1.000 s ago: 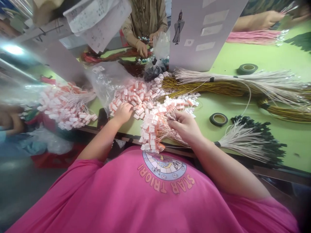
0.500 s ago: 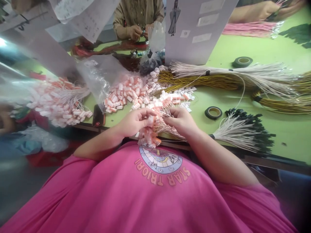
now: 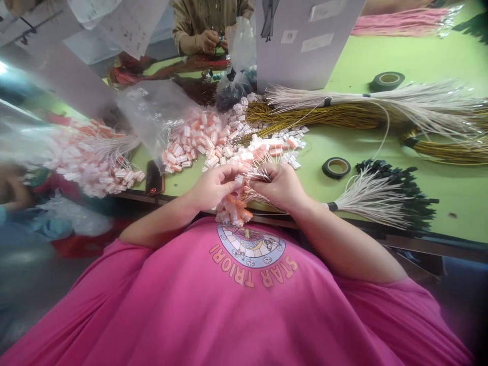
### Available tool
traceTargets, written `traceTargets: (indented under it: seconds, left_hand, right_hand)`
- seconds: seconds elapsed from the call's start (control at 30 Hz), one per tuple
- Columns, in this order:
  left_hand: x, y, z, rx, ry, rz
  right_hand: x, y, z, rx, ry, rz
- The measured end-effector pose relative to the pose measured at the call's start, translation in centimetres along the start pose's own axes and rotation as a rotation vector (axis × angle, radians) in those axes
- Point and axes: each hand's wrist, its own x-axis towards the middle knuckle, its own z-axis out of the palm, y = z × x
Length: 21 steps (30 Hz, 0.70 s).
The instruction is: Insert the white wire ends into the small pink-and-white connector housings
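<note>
Both hands meet at the table's front edge over a bundle of thin white wires (image 3: 259,195) with white and orange plastic connectors on their ends. My left hand (image 3: 215,187) is closed at the connector side, thumb and fingers pinching one of the connectors (image 3: 233,207); its exact grip is partly hidden. Around the wires, my right hand (image 3: 284,186) is closed, and bare wire ends show between its thumb and fingers. More connectors hang from the bundle below the left hand, close to the pink shirt. Just beyond the hands lies a pile of loose white and orange connectors (image 3: 198,134).
Right of my hands are a black tape roll (image 3: 336,168) and a wire bundle with black ends (image 3: 381,195). White wires (image 3: 366,96) and yellow wires (image 3: 324,116) lie behind. A phone (image 3: 154,178) and another connector bundle (image 3: 99,157) are left. A co-worker (image 3: 209,30) sits opposite.
The view has shifted slightly, moving the table items a little. My right hand has drawn slightly closer to my left, and its fingers have shifted on the wires.
</note>
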Motion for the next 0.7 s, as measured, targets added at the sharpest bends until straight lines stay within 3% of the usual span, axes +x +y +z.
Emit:
traceTargets:
  seconds: [0.17,0.33,0.47,0.63,0.7]
  left_hand:
    - [-0.1,0.5,0.1,0.065,0.02,-0.026]
    - [-0.1,0.8,0.4,0.113,0.035,-0.008]
    - [0.0,0.7,0.3,0.027,0.034,-0.045]
    - [-0.2,0.7,-0.1,-0.044,0.066,-0.072]
    - [-0.3,0.8,-0.2,-0.05,0.056,-0.089]
  right_hand:
    - [-0.2,0.1,0.4,-0.168,0.103,-0.011]
    - [-0.4,0.3,0.8,-0.183,0.118,-0.022]
    - [-0.1,0.2,0.4,-0.1,0.07,0.004]
    - [0.3,-0.2,-0.4,0.018,-0.114,0.135]
    - [0.3,-0.2,-0.5,0.076,-0.126,0.153]
